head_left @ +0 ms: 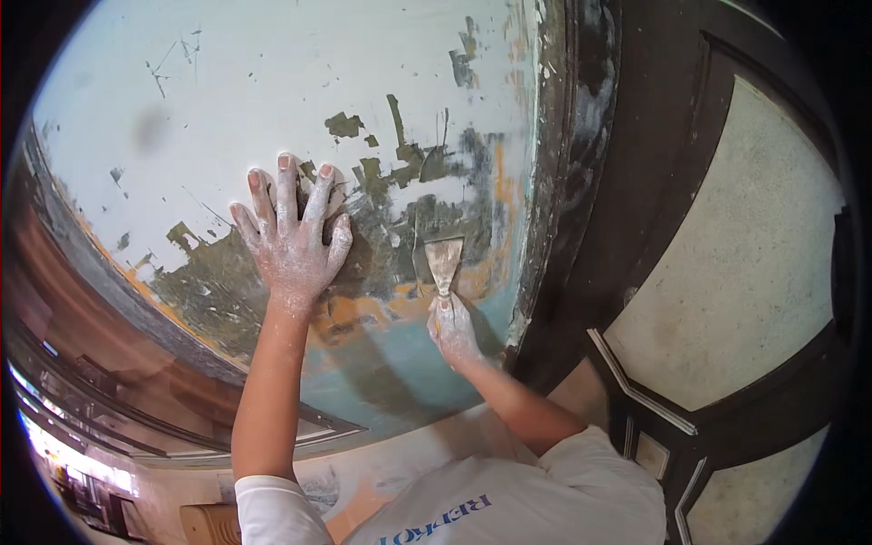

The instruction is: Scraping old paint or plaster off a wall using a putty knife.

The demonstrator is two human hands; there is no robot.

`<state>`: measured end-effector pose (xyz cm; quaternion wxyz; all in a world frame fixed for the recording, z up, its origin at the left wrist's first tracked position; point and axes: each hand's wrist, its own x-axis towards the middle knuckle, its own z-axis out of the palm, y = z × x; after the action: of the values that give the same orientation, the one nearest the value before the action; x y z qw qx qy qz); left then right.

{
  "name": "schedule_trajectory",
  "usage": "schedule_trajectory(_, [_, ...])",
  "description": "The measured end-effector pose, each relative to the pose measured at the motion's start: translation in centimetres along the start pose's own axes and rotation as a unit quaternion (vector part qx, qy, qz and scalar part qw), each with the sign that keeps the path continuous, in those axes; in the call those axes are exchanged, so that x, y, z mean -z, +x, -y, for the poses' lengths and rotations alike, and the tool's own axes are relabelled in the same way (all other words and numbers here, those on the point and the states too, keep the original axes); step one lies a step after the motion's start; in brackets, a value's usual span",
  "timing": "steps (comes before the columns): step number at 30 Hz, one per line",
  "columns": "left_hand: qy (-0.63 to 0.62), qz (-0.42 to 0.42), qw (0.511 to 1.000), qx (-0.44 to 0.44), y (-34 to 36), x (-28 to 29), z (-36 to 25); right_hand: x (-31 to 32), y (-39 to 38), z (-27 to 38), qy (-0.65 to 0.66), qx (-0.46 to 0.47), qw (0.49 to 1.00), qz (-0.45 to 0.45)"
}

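I have the left hand (291, 250) spread wide against the wall (227, 109), holding nothing, and the right hand (453, 336) closed round the handle of the scraper (443, 262), its blade pointing up on the dark patch (440, 218) left of the wooden frame (649, 136); whether its edge touches, I cannot tell. I'd set the blade low, push short, even strokes under loose paint edges, and brace through the left palm so the corners don't gouge
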<state>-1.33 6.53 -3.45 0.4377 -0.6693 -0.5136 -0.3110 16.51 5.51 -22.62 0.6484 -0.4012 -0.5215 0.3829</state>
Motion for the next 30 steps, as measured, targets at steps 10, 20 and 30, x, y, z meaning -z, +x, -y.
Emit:
schedule_trajectory(10, [0.002, -0.011, 1.0, -0.001, 0.3, -0.2, -0.2, 2.5, -2.1, -0.2, 0.105, -0.082, 0.991, 0.031])
schedule_trajectory(20, [0.029, -0.005, 1.0, 0.012, -0.2, 0.5, -0.1, 4.8, -1.8, 0.3, -0.011, 0.018, 0.998, 0.064])
schedule_trajectory(30, [-0.005, -0.011, 1.0, 0.016, -2.6, -1.3, -1.4, 8.2, -1.9, 3.3, 0.088, -0.04, 0.994, 0.05])
